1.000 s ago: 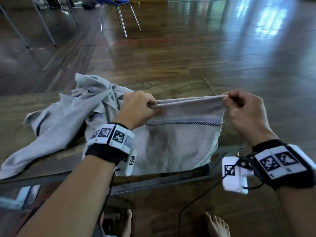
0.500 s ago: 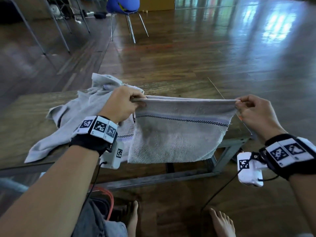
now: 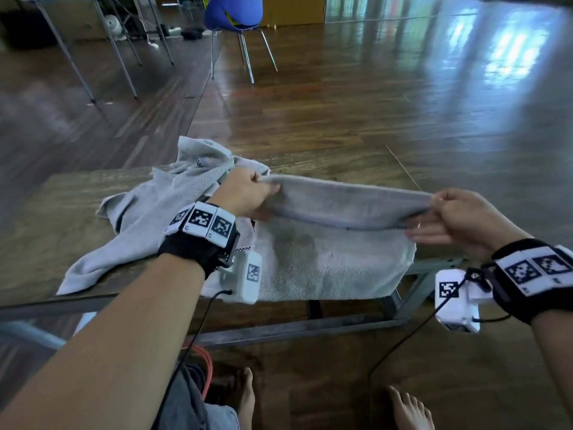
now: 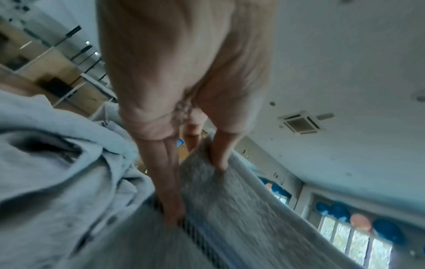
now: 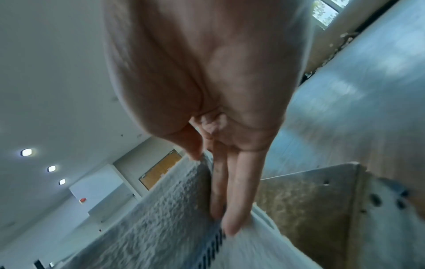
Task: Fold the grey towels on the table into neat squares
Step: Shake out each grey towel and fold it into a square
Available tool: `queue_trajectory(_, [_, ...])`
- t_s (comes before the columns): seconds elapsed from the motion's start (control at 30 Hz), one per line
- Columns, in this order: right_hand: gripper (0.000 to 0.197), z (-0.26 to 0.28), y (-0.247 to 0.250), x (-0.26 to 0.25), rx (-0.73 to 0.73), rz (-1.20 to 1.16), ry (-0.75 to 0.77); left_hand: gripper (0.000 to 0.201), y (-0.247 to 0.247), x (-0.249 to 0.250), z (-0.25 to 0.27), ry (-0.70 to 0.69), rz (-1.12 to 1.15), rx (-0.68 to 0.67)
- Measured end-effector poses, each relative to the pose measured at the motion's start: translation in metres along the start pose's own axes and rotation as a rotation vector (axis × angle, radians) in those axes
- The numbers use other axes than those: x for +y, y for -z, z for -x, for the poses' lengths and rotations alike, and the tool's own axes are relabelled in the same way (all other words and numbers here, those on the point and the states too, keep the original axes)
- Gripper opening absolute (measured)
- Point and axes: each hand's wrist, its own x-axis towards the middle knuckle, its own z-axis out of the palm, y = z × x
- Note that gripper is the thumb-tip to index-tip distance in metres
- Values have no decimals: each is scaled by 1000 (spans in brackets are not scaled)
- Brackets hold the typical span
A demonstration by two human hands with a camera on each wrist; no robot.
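A grey towel (image 3: 335,259) with a dark checked stripe is stretched between my two hands above the near right part of the wooden table (image 3: 55,218). My left hand (image 3: 245,193) pinches its top left corner between thumb and fingers; my right hand (image 3: 455,212) pinches the top right corner. The upper edge is lifted and sags in the middle, while the lower part lies on the table and hangs over the near edge. In the wrist views the towel (image 4: 241,209) (image 5: 161,209) runs away from the left hand (image 4: 195,163) and the right hand (image 5: 207,163). A second grey towel (image 3: 161,212) lies crumpled left of my left hand.
The table's metal frame (image 3: 310,327) runs below the near edge, with its right leg under my right wrist. My bare feet (image 3: 406,408) stand on the wooden floor. A blue chair (image 3: 235,17) and other table legs stand far behind.
The towel's held top edge has moved away from me and lowered toward the table, so its lower part now lies on the tabletop instead of hanging. Both hands keep their corners.
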Motion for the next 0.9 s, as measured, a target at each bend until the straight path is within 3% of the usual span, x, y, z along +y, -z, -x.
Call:
queue_trajectory(0.07, [17,-6,-2,-12,52,-134,183,19,-3,13,-8,-151,69,216])
queue_trajectory(0.13, [13,-5,-4,-26,87,-299,421,17,0,29,-11,-332,181,333])
queue_trajectory(0.23, [4,5,-1,-44,23,-548,799,17,9,54,-4,-659,357,347])
queue_trajectory(0.33, [2,12,16,-48,-74,-646,946,20,17,56,1,-766,392,291])
queue_trajectory(0.43, [13,12,35,-31,25,-482,783,20,16,37,8,-678,249,139])
queue_trajectory(0.5, [18,9,45,-11,170,-153,639,21,13,19,12,-572,150,0])
queue_trajectory(0.57, [21,6,53,10,217,178,553,24,11,4,14,-488,-22,-113])
queue_trajectory(0.73, [15,10,69,44,-72,287,370,29,11,-7,15,-337,-148,-400])
queue_trajectory(0.9, [19,6,68,48,-79,347,284,27,-1,-9,6,-145,-214,-562])
